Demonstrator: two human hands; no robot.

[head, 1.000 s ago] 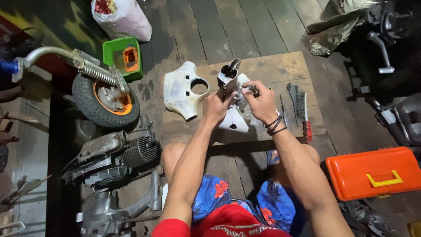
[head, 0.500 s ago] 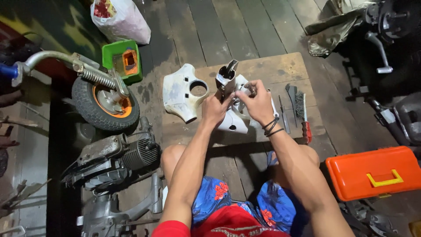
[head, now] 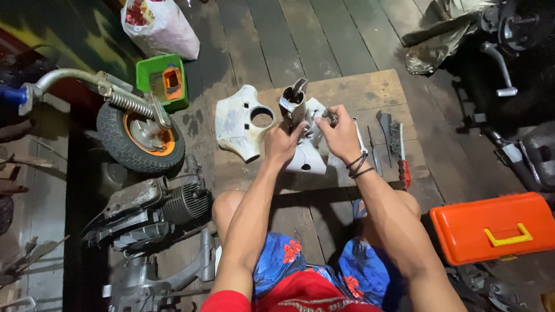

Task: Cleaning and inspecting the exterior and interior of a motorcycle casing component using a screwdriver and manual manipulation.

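Near the centre of the frame, a little above the middle, my left hand (head: 283, 141) is wrapped tight around a grey metal housing (head: 292, 103) held upright over the wooden board (head: 370, 92). My right hand (head: 341, 130) pinches a small metal part (head: 329, 115) just beside the housing, fingers curled closed. A white cover (head: 237, 121) lies left of it; an orange toolbox (head: 491, 225) sits lower right.

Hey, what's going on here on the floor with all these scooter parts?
A person sits on a dark plank floor, working over a wooden board. The left hand grips a grey metal tube-shaped part; the right hand pinches a small metal piece beside it. A white scooter cover lies on the board, and an orange toolbox sits to the right.
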